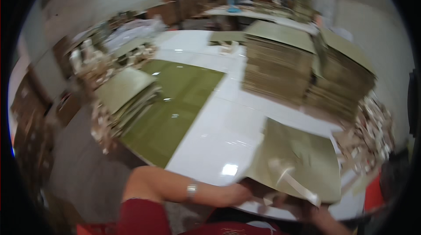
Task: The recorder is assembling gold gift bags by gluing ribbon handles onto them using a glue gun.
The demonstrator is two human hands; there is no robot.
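Observation:
A dull green sheet, bowed upward at its far left corner, lies at the near right of the white table. A pale ribbon strip runs across its near part. My left hand, below a wristwatch, is closed at the sheet's near left corner, its fingertips partly hidden by the edge. Close to the near right corner is my right hand, low in the picture and smeared by motion. The brown underside shows between the hands, with a blurred pale piece there.
Tall stacks of green-topped brown sheets stand at the far right of the white table. A green mat covers its left part, beside a smaller stack. Bundles of pale ribbons hang at the right edge; a red object is below.

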